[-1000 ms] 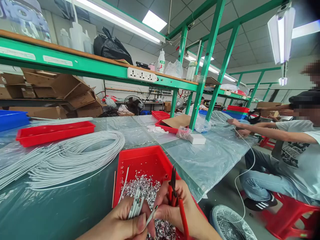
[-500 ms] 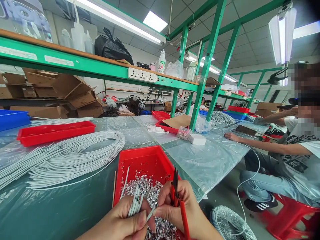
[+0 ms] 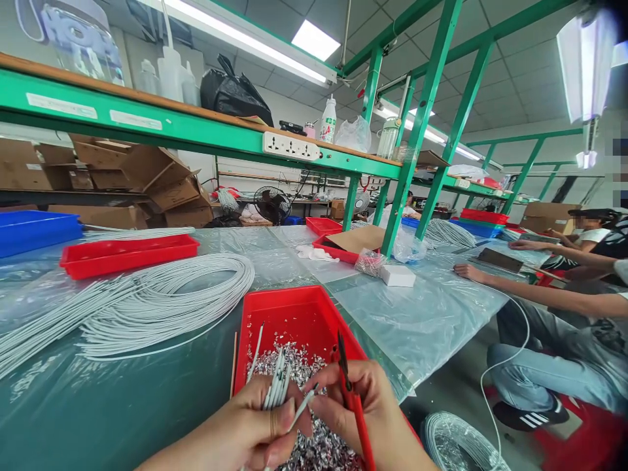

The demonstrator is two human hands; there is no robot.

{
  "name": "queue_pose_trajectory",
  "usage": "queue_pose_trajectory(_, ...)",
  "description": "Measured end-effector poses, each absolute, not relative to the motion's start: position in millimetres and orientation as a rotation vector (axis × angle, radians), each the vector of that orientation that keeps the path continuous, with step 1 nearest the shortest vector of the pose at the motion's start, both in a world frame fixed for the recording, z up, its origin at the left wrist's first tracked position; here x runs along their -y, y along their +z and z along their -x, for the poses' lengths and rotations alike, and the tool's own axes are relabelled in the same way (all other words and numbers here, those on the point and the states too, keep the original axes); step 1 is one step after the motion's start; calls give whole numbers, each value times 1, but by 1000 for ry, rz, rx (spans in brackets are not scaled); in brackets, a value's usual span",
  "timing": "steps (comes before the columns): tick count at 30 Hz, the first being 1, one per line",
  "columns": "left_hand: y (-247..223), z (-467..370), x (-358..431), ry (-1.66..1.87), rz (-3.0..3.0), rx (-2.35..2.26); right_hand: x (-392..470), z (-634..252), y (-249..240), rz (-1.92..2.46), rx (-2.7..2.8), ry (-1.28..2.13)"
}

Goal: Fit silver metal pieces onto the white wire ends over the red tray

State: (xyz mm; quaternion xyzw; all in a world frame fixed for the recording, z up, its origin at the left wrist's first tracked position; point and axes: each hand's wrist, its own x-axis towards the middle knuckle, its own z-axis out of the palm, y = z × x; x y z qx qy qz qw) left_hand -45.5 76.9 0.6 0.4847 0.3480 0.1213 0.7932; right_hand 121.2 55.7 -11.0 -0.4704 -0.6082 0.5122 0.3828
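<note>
Left fingers: the left hand [image 3: 267,418], bottom centre of the frame, is wrapped round a bundle of white cable ends [image 3: 275,391], its thumb pinning one cable end [image 3: 300,412] angled out to the right, apparently to single it out.
Right fingers: thumb and index of the right hand [image 3: 360,405] sit close about that dark tip; whether they press it, I cannot tell.
Cutters: red-handled cutters [image 3: 358,413] lie in the right palm, blades up, seemingly parked there to free thumb and index.
Scrap tray: the red tray [image 3: 279,306] lies beneath both hands, likely to catch the silvery scraps [image 3: 294,358].
Tray edges: its far wall stands beyond the fingers; its right wall slants down past the right hand.
Cable coil: the white coil [image 3: 196,304] lies at centre left, apart from the tray.
Counter: the plastic-covered counter [image 3: 161,399] gives the left forearm room at lower left; its right edge slants away at centre right.
</note>
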Motion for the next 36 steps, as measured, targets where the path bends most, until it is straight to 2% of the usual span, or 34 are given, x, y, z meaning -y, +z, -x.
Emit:
queue_pose_trajectory(8,-6,45,-78,248,-905,-682,-52,-122,-11,1176,1702,1126)
queue_pose_trajectory(13,13,40,-70,332,-1002,-909,-55,-115,-4,1213,1588,1229)
queue_pose_trajectory(16,19,39,-67,459,-986,-980,-51,-125,-5,1352,1578,1114)
queue_pose_trajectory(20,16,41,-70,575,-990,-994,-42,-149,-7,1537,1910,917)
queue_pose_trajectory(24,15,43,-72,534,-986,-963,-40,-156,-12,1650,2148,974)
queue_pose_trajectory(29,15,42,-69,496,-996,-975,-45,-145,-13,1458,1893,815)
queue_pose_trajectory(36,16,43,-69,541,-1060,-1071,-45,-135,3,1343,1682,947)
